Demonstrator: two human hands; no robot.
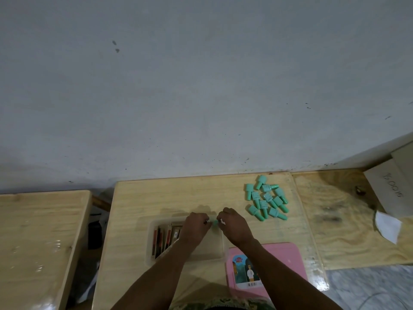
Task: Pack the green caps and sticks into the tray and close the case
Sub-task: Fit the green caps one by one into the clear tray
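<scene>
Holding: left hand (196, 224) and right hand (232, 224) fingers pinch one green cap (214, 223) above tray (220, 253)
Writing: box (384, 193) marked "3100"; pink case (279, 258) label unreadable

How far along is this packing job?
Early on. Some sticks already lie in the clear tray. The left hand and right hand pinch one green cap over it. A pile of green caps still waits, and the pink lid lies beside the tray.

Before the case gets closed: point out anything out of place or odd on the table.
Nothing looks damaged. The loose heap of green plastic caps lies unpacked beyond the clear plastic tray; both hands, left hand and right hand, pinch one small green piece above it.
</scene>
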